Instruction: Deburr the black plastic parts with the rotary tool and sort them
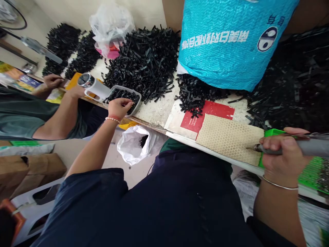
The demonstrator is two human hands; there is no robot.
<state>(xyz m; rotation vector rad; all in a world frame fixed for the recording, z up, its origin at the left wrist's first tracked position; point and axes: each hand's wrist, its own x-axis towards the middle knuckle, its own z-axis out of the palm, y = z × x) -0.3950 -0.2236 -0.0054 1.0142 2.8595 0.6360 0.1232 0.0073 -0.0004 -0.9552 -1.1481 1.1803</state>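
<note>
My left hand (120, 107), with a beaded bracelet at the wrist, is over a clear plastic tub (139, 103) of small black parts (122, 94). Its thumb and fingertips are pinched together; whatever is between them is too small to make out. At the right, my right hand (282, 151) is wrapped round a grey electric screwdriver (312, 146). The thin bit points left, low over a beige honeycomb-patterned mat (228, 135) at the table's front edge.
Heaps of black plastic strips (146, 61) cover the table's back. A large blue sack (221, 44) stands behind the mat, and a green basket (309, 173) sits right. A white bag (132, 145) hangs open below the edge. A co-worker's arms (58, 113) and a white mug (96, 88) are left.
</note>
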